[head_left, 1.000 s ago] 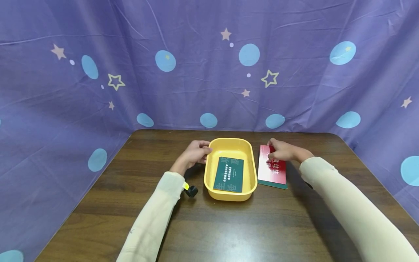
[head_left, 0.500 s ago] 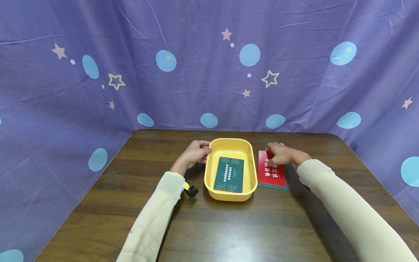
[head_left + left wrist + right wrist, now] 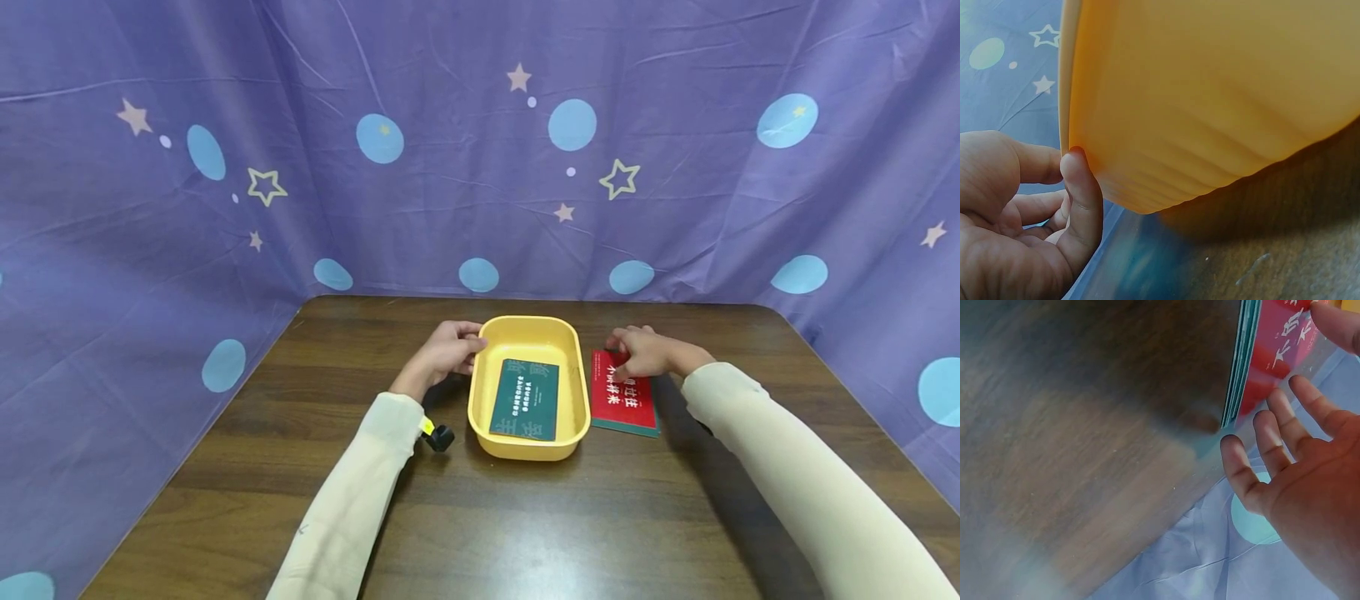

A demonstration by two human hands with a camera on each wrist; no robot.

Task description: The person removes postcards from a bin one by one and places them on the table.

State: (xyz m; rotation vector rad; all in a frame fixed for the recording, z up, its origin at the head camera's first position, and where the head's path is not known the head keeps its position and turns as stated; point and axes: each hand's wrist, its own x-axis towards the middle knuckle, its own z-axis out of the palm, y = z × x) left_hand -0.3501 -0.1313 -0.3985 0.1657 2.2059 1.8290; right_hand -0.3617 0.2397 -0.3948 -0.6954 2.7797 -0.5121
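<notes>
A yellow tray (image 3: 480,417) stands on the table with a dark green card (image 3: 528,400) lying inside, printed with white characters. My left hand (image 3: 448,350) pinches the tray's left rim between thumb and fingers, seen close up against its yellow wall (image 3: 1210,94) in the left wrist view. Right of the tray lies a stack of cards, a red card (image 3: 630,408) with white characters on top and green edges (image 3: 1242,362) below. My right hand (image 3: 647,352) is over the stack's far end. Its thumb touches the red card, while the loosely bent, spread fingers (image 3: 1272,450) are by the far edge.
The brown wooden table (image 3: 525,533) stretches toward me. A purple curtain (image 3: 465,225) with stars and blue ovals hangs behind and at the sides. A small black device (image 3: 438,437) is fastened at my left wrist.
The red card's far edge has come down, and the card now lies flat on the stack. My right hand has lowered slightly toward me. The left hand and tray have stayed put.
</notes>
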